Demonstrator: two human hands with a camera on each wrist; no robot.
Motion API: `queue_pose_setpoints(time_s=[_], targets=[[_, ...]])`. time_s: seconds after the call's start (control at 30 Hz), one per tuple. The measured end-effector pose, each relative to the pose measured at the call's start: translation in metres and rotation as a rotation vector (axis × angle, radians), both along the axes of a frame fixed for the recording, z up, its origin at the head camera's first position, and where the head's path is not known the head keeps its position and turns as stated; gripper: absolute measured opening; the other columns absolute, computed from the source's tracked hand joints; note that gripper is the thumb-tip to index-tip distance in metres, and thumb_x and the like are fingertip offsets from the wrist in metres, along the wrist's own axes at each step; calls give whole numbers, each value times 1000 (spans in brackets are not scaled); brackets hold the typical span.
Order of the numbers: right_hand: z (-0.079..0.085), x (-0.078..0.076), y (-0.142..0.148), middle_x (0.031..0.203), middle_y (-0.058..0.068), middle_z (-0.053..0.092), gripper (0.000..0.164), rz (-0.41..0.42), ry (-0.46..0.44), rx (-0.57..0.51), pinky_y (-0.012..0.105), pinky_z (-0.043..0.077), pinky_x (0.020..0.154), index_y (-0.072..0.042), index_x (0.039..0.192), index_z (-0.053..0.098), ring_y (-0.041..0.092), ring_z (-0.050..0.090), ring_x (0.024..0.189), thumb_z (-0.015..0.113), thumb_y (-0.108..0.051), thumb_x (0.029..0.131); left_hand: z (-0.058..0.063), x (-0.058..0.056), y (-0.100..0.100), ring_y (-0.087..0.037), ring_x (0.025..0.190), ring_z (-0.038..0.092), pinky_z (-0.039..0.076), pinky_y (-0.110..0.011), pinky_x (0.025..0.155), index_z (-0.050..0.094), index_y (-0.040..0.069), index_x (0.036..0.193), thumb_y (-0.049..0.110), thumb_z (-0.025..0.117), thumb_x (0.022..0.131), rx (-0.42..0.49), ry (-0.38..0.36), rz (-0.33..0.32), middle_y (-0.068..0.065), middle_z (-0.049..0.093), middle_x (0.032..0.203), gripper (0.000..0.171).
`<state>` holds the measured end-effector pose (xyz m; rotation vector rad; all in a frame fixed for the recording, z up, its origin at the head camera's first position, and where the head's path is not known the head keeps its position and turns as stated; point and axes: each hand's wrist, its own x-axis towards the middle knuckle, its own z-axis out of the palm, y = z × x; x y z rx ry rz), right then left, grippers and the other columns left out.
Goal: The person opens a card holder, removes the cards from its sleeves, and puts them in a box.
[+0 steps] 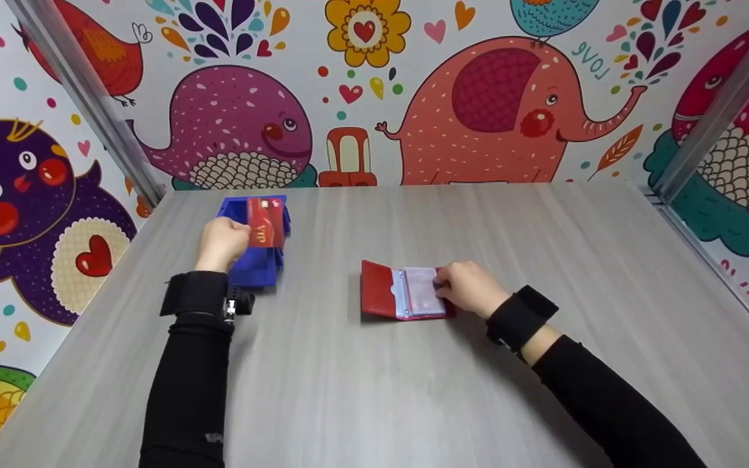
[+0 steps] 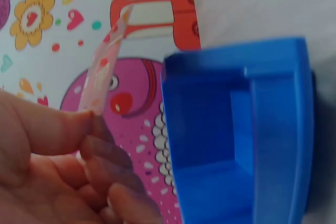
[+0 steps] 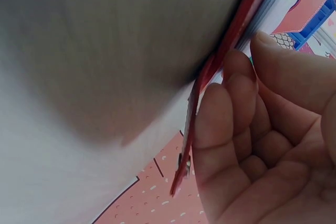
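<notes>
Between thumb and fingers my left hand [image 1: 223, 243] pinches a red card [image 1: 266, 223] with "VIP" on its face, raised over the blue plastic bins [image 1: 252, 270]. Seen edge-on in the left wrist view, the card [image 2: 102, 72] stands clear of the bin [image 2: 278, 140]. A red card holder [image 1: 378, 290] lies spread open on the table, its clear plastic sleeves [image 1: 422, 290] facing up. My right hand [image 1: 472, 287] grips the holder's right side, thumb at the sleeves and curled fingers against the red cover [image 3: 236, 30]. Its far fingertips are partly hidden in the head view.
The blue bins stand at the table's back left, close to the left forearm. A wall with cartoon animals [image 1: 361, 97] borders the back of the grey table [image 1: 348, 396], and a metal post [image 1: 88, 97] rises at the back left corner.
</notes>
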<state>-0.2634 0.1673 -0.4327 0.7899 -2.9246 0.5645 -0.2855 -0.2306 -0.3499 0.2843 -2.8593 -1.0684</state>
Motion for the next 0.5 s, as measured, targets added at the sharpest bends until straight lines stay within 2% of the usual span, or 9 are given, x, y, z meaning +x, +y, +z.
queue_pose_setpoints(time_s=[0.17, 0.23, 0.37, 0.5], targets=[[1, 1, -1, 95, 14, 72, 15, -10, -9, -5, 44, 53, 80, 2, 99, 75, 28, 67, 86, 75, -3, 85, 3, -2, -14, -36, 93, 55, 45, -42, 78, 60, -6, 92, 17, 44, 97, -55, -23, 40, -25, 60, 108, 28], [0, 0, -1, 96, 14, 72, 14, -12, -11, -5, 44, 53, 80, 2, 98, 75, 28, 67, 86, 75, -3, 85, 2, -2, -19, -38, 94, 54, 44, -46, 83, 60, -7, 96, 17, 43, 96, -78, -28, 67, -26, 59, 108, 30], [0, 0, 0, 95, 14, 72, 11, -15, -7, -6, 43, 53, 78, 1, 95, 75, 28, 67, 84, 75, -2, 84, -2, -4, -25, -39, 93, 55, 45, -47, 80, 60, -9, 98, 16, 41, 93, -116, -25, 113, -27, 59, 108, 32], [0, 0, -1, 96, 14, 72, 10, -19, -11, -2, 43, 53, 77, 1, 95, 75, 28, 67, 85, 75, -2, 85, -8, -5, -30, -40, 96, 57, 46, -51, 84, 61, -9, 96, 13, 40, 89, -144, -29, 143, -30, 61, 113, 31]])
